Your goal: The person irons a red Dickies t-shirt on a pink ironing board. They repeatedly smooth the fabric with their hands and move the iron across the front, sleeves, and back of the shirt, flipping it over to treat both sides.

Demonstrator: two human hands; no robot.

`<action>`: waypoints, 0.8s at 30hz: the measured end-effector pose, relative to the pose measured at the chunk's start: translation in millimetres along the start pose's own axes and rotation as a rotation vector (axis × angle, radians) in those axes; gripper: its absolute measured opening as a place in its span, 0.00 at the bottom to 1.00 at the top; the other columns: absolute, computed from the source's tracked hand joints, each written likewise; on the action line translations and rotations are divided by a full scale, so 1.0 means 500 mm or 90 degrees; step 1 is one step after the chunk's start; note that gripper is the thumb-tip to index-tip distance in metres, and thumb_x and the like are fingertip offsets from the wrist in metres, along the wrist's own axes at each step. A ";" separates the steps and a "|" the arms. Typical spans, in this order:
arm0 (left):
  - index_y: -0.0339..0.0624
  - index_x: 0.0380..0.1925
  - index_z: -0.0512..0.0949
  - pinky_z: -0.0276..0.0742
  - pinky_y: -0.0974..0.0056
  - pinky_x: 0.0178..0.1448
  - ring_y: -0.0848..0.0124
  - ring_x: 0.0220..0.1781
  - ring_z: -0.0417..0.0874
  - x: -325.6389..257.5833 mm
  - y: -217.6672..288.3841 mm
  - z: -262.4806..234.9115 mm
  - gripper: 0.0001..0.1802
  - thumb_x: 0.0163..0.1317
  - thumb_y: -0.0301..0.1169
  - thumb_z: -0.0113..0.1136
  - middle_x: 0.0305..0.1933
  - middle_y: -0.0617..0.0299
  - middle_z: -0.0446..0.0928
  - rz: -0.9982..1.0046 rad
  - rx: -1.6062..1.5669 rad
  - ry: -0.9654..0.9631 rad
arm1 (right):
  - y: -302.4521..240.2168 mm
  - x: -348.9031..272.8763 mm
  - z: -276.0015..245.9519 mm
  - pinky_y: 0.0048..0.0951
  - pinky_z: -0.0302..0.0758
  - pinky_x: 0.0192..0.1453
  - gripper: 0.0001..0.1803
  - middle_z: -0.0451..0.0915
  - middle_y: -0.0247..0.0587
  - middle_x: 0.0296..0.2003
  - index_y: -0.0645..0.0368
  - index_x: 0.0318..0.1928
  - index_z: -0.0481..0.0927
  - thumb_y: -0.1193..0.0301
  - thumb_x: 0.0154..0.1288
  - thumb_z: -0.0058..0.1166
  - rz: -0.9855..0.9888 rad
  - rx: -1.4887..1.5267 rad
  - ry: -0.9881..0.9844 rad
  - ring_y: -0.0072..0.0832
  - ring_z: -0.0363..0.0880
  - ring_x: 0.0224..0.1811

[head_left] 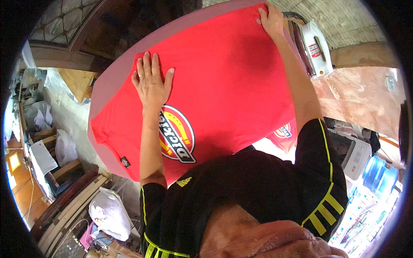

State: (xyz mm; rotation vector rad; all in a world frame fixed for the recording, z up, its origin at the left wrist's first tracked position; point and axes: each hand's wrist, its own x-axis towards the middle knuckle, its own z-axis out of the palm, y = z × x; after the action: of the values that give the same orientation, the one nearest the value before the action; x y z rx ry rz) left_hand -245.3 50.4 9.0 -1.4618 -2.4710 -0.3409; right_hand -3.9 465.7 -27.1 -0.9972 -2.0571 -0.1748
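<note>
Red T-shirt (228,81) with large printed emblem (177,134) is lying spread across mauve-covered ironing board (101,81), leaving strip of cover showing along far edge

Left hand (153,84): open, back uppermost, thumb apart from fingers; is resting flat on shirt toward board's far left edge

Right hand (272,21): is touching shirt's far right corner; cannot tell whether fingers are gripping cloth

Dark neck label (124,161) is lying toward board's near left edge

White iron (317,47) is standing just beside board's right end
</note>
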 end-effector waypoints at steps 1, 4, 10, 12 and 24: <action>0.50 0.73 0.66 0.50 0.42 0.79 0.53 0.82 0.55 0.000 0.001 -0.004 0.39 0.68 0.59 0.53 0.80 0.53 0.57 0.000 -0.001 -0.001 | 0.015 0.021 0.013 0.49 0.74 0.58 0.18 0.81 0.54 0.50 0.63 0.50 0.80 0.62 0.69 0.56 0.005 0.049 -0.054 0.53 0.77 0.55; 0.51 0.74 0.65 0.51 0.43 0.78 0.53 0.81 0.55 -0.005 -0.001 -0.012 0.39 0.69 0.59 0.53 0.81 0.53 0.57 -0.002 -0.016 -0.002 | 0.040 0.067 0.030 0.49 0.77 0.54 0.16 0.83 0.59 0.43 0.63 0.46 0.82 0.62 0.69 0.56 0.041 0.193 -0.173 0.55 0.81 0.49; 0.52 0.73 0.66 0.49 0.42 0.79 0.52 0.82 0.54 -0.008 -0.007 -0.019 0.38 0.69 0.58 0.53 0.81 0.52 0.56 -0.031 -0.016 -0.018 | 0.008 0.088 0.028 0.48 0.79 0.48 0.11 0.84 0.58 0.40 0.62 0.39 0.83 0.66 0.67 0.57 0.105 0.244 -0.206 0.53 0.84 0.45; 0.50 0.71 0.68 0.49 0.40 0.78 0.51 0.81 0.56 -0.002 0.016 -0.011 0.37 0.68 0.56 0.55 0.80 0.51 0.58 -0.061 0.004 -0.006 | 0.011 0.088 0.031 0.47 0.80 0.48 0.12 0.85 0.57 0.39 0.61 0.39 0.83 0.65 0.66 0.58 0.076 0.256 -0.198 0.52 0.84 0.44; 0.43 0.75 0.61 0.45 0.43 0.81 0.53 0.83 0.50 0.357 0.521 0.223 0.33 0.77 0.50 0.36 0.81 0.54 0.55 0.315 -0.090 -0.001 | -0.028 -0.009 -0.153 0.50 0.73 0.59 0.23 0.74 0.70 0.55 0.69 0.58 0.72 0.65 0.69 0.55 -0.086 0.300 -0.087 0.61 0.74 0.58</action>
State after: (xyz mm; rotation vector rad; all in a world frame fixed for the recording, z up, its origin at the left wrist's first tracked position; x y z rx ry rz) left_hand -109.8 355.2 -18.0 -2.0568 -2.0209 -0.4142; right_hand 34.9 419.8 22.4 -0.5925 -2.1500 0.3061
